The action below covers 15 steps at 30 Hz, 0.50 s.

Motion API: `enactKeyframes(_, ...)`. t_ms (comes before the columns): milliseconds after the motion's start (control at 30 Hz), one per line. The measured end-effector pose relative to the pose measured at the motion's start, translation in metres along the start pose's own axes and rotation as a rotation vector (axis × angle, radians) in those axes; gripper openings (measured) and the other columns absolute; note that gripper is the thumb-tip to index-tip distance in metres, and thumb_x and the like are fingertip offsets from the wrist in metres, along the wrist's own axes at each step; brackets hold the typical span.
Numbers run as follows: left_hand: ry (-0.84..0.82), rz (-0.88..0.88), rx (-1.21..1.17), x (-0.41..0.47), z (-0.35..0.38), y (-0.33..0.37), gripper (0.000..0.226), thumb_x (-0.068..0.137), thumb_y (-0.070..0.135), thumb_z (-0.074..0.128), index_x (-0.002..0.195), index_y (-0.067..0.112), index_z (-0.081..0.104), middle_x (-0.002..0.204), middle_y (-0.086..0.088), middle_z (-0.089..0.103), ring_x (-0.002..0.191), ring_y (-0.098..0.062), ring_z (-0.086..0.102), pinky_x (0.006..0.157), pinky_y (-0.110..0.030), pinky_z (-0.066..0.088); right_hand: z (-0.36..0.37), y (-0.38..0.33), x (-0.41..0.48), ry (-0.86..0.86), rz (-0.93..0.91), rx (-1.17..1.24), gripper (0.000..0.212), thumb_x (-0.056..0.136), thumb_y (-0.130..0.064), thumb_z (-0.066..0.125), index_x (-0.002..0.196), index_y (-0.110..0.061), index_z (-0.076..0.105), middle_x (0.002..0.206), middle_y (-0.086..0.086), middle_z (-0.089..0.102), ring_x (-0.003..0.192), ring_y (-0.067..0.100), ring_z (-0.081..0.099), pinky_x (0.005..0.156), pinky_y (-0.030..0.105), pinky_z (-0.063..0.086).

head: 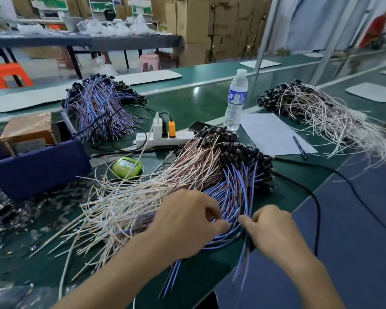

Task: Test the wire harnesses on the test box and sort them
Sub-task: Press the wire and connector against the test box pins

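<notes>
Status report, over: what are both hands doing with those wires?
Left hand pinching blue wires. Right hand gripping the same bundle. Pale wires tangled alongside, partly under the left hand.

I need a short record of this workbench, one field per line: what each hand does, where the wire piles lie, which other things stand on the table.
left hand: pinches blue wires of the near pile
right hand: grips blue wires of the same pile
near pile: pale and blue harnesses, black connectors at far end
far-left pile: blue and purple wires
far-right pile: pale wires
water bottle: upright, between the far piles
power strip: behind the near pile, plugs inserted
paper sheet: pen lies across its right edge
</notes>
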State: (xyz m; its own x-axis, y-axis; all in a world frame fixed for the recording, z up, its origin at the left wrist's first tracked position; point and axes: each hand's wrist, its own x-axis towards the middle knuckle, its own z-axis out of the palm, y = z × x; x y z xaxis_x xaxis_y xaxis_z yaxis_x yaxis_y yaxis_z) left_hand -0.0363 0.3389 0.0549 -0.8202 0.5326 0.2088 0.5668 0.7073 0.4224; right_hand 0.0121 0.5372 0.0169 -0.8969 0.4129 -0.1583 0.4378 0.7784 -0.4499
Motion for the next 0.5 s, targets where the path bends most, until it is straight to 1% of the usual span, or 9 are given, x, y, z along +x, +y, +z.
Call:
enactKeyframes(67,-0.139,0.032,-0.012,-0.001,0.018,0.012,0.035,0.08,0.064,0.067,0.104,0.039,0.071,0.085,0.009,0.072,0.076,-0.012,0.062,0.067,-0.03,0.049,0.009,-0.011,-0.001,-0.012,0.01,0.111,0.05,0.093,-0.041,0.063,0.062,-0.002,0.059,0.055,0.01,0.062,0.057,0.034,0.058,0.055,0.039,0.05)
enactKeyframes(100,-0.167,0.039,0.016,-0.002,0.026,0.015,0.032,0.081,0.062,0.067,0.1,0.036,0.068,0.085,0.007,0.07,0.078,-0.015,0.06,0.066,-0.031,0.045,0.012,-0.015,0.0,-0.014,0.019,0.15,0.047,0.093,-0.036,0.062,0.063,0.0,0.06,0.055,0.009,0.062,0.056,0.033,0.057,0.055,0.037,0.049)
enactKeyframes(200,-0.159,0.054,0.039,-0.006,0.039,0.011,0.02,0.083,0.05,0.068,0.082,0.034,0.056,0.08,0.007,0.063,0.08,-0.016,0.059,0.06,-0.032,0.038,0.015,-0.023,0.007,-0.032,0.009,0.213,0.046,0.093,-0.025,0.061,0.053,-0.005,0.048,0.047,0.003,0.045,0.05,0.024,0.036,0.049,0.034,0.034)
enactKeyframes(233,-0.15,0.07,0.029,-0.006,0.041,0.007,0.013,0.084,0.042,0.069,0.084,0.032,0.06,0.082,0.008,0.064,0.084,-0.016,0.06,0.063,-0.032,0.041,0.015,-0.024,0.009,-0.052,0.004,0.224,0.045,0.092,-0.023,0.059,0.052,-0.004,0.049,0.044,0.001,0.048,0.048,0.024,0.039,0.048,0.034,0.037)
enactKeyframes(267,-0.145,0.094,0.026,-0.006,0.042,0.002,0.005,0.085,0.031,0.068,0.09,0.031,0.066,0.083,0.008,0.064,0.087,-0.017,0.061,0.066,-0.033,0.043,0.015,-0.025,0.011,-0.07,-0.003,0.231,0.043,0.09,-0.022,0.058,0.053,-0.001,0.055,0.043,0.002,0.056,0.045,0.023,0.049,0.049,0.035,0.045)
enactKeyframes(300,-0.141,0.111,0.03,-0.005,0.041,-0.003,0.017,0.084,0.022,0.066,0.097,0.032,0.071,0.082,0.007,0.062,0.088,-0.018,0.06,0.068,-0.033,0.043,0.016,-0.027,0.011,-0.081,-0.008,0.229,0.038,0.088,-0.023,0.058,0.058,0.0,0.062,0.046,0.005,0.063,0.047,0.022,0.059,0.052,0.036,0.053)
enactKeyframes(367,-0.158,0.149,0.046,-0.001,0.038,-0.016,0.032,0.082,0.011,0.061,0.103,0.03,0.075,0.08,0.005,0.059,0.088,-0.021,0.059,0.07,-0.033,0.043,0.018,-0.029,0.012,-0.058,-0.017,0.195,0.033,0.085,-0.03,0.06,0.068,-0.003,0.067,0.056,0.009,0.068,0.057,0.03,0.067,0.059,0.04,0.059)
enactKeyframes(400,-0.16,0.184,0.054,0.0,0.036,-0.021,0.034,0.082,0.008,0.059,0.104,0.028,0.076,0.084,0.005,0.064,0.09,-0.022,0.059,0.074,-0.035,0.046,0.02,-0.031,0.013,-0.029,-0.024,0.147,0.033,0.084,-0.035,0.062,0.07,-0.006,0.067,0.059,0.007,0.069,0.061,0.032,0.066,0.06,0.041,0.058)
enactKeyframes(500,-0.16,0.368,0.16,0.003,0.032,-0.033,0.025,0.087,0.006,0.059,0.099,0.022,0.074,0.094,0.005,0.068,0.093,-0.019,0.058,0.083,-0.035,0.049,0.027,-0.034,0.015,0.075,-0.046,-0.046,0.038,0.086,-0.05,0.064,0.067,-0.017,0.064,0.061,-0.003,0.063,0.062,0.022,0.061,0.054,0.032,0.046)
